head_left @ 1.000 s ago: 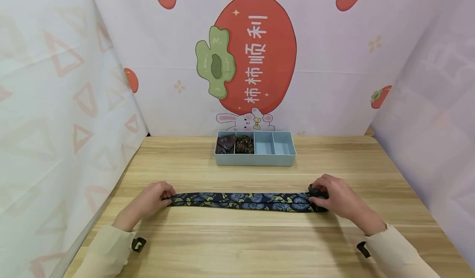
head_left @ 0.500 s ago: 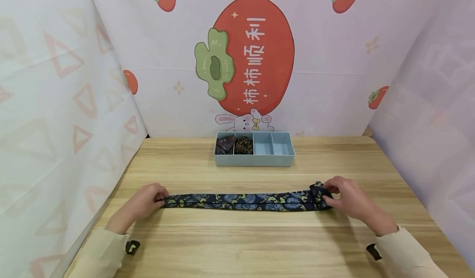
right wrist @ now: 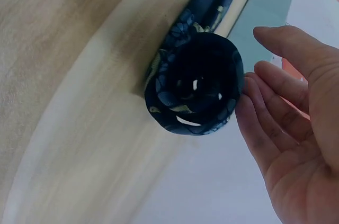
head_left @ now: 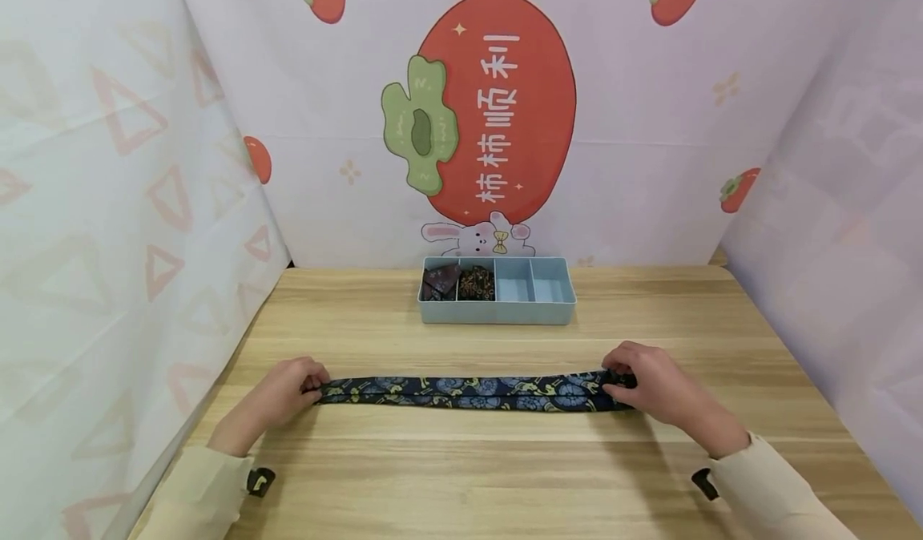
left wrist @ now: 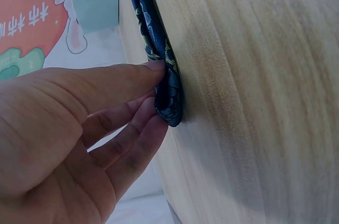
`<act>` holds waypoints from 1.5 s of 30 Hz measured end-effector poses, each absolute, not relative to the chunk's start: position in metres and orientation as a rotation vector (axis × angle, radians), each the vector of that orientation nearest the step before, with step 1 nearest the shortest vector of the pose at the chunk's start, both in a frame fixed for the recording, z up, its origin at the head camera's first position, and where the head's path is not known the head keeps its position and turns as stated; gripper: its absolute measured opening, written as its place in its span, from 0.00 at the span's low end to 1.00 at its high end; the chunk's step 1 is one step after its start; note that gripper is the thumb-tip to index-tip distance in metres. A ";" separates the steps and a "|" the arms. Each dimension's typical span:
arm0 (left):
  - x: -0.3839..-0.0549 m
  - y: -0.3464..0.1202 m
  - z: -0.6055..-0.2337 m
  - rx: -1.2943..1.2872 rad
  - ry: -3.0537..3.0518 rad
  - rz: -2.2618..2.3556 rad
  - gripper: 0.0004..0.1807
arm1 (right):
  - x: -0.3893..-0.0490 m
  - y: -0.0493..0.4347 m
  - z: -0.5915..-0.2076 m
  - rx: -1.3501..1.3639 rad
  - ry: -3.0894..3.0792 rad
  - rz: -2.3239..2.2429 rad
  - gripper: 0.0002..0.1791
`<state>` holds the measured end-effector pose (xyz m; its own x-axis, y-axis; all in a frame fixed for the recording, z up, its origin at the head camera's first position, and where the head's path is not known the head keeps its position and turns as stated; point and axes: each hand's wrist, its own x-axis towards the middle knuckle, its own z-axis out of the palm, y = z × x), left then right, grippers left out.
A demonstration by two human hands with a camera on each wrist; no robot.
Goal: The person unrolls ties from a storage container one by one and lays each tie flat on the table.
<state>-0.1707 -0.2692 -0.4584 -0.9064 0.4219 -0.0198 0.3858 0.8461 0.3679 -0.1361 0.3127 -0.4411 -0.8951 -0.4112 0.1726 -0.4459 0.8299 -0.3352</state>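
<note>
A dark blue necktie (head_left: 461,393) with a flower pattern stretches from side to side across the wooden table. My left hand (head_left: 284,392) pinches its left end; in the left wrist view the thumb and fingertips close on a folded edge (left wrist: 172,110). The tie's right end is wound into a loose roll (right wrist: 233,83), standing on its edge with a hollow centre. Beside this roll is my right hand (head_left: 652,388). In the right wrist view its fingertips (right wrist: 249,89) touch the roll's side, while the thumb (right wrist: 280,41) stays apart from it.
Behind the tie, against the printed backdrop (head_left: 649,123), stands a light blue divided box (head_left: 497,312). Its two left compartments hold a maroon folded cloth (head_left: 440,281) and a dark patterned cloth (head_left: 477,284). Bare wood (head_left: 461,476) lies in front of the tie.
The left hand has shifted slightly left with the tie's end. My right hand went right with the roll, then came back left, and now covers more of the roll in the head view.
</note>
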 end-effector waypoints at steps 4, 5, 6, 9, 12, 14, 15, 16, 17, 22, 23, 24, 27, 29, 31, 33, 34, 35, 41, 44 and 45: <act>-0.172 -0.270 -0.461 0.643 2.927 0.545 0.09 | -0.136 0.315 -0.446 0.681 -2.910 0.549 0.14; -0.172 -0.270 -0.462 0.639 2.927 0.546 0.09 | -0.136 0.317 -0.447 0.676 -2.904 0.542 0.15; -0.172 -0.271 -0.463 0.654 2.927 0.548 0.09 | -0.136 0.319 -0.448 0.670 -2.898 0.538 0.15; -0.172 -0.273 -0.464 0.663 2.933 0.554 0.09 | -0.136 0.325 -0.450 0.640 -2.872 0.519 0.16; -0.173 -0.278 -0.464 0.662 2.943 0.546 0.10 | -0.136 0.332 -0.451 0.605 -2.859 0.519 0.17; -0.173 -0.281 -0.464 0.639 2.948 0.538 0.10 | -0.136 0.337 -0.452 0.590 -2.855 0.525 0.17; -0.174 -0.283 -0.464 0.635 2.950 0.531 0.10 | -0.136 0.340 -0.453 0.587 -2.854 0.527 0.17; -0.174 -0.285 -0.464 0.633 2.954 0.527 0.10 | -0.136 0.342 -0.454 0.582 -2.855 0.529 0.16; -0.174 -0.286 -0.464 0.630 2.957 0.525 0.10 | -0.137 0.345 -0.454 0.574 -2.857 0.528 0.16; -0.174 -0.292 -0.462 0.618 2.966 0.533 0.10 | -0.137 0.354 -0.457 0.533 -2.872 0.528 0.14; -0.174 -0.292 -0.461 0.614 2.966 0.534 0.10 | -0.137 0.355 -0.457 0.529 -2.876 0.529 0.14; -0.174 -0.292 -0.461 0.611 2.965 0.534 0.10 | -0.136 0.356 -0.457 0.526 -2.882 0.534 0.14; -0.174 -0.292 -0.460 0.615 2.964 0.524 0.09 | -0.136 0.356 -0.456 0.524 -2.889 0.530 0.14; -0.173 -0.292 -0.460 0.613 2.966 0.520 0.09 | -0.136 0.353 -0.453 0.533 -2.880 0.513 0.15; -0.173 -0.292 -0.460 0.623 2.969 0.517 0.09 | -0.137 0.349 -0.450 0.546 -2.864 0.486 0.16; -0.174 -0.292 -0.459 0.623 2.971 0.515 0.10 | -0.137 0.343 -0.448 0.570 -2.849 0.470 0.16; -0.175 -0.292 -0.459 0.628 2.970 0.517 0.10 | -0.138 0.341 -0.448 0.585 -2.848 0.464 0.16; -0.175 -0.292 -0.459 0.625 2.969 0.518 0.10 | -0.139 0.338 -0.448 0.607 -2.850 0.463 0.16; -0.176 -0.292 -0.456 0.607 2.945 0.524 0.09 | -0.142 0.333 -0.454 0.699 -2.873 0.486 0.15; -0.176 -0.291 -0.455 0.602 2.926 0.529 0.09 | -0.140 0.338 -0.458 0.694 -2.836 0.512 0.15; -0.176 -0.291 -0.454 0.601 2.921 0.531 0.09 | -0.139 0.341 -0.459 0.686 -2.819 0.518 0.16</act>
<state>-0.1758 -0.2913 -0.4540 -0.9150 0.4015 -0.0392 0.3620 0.8601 0.3594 -0.1389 0.3414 -0.4594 -0.8739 -0.4073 0.2655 -0.4751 0.8314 -0.2883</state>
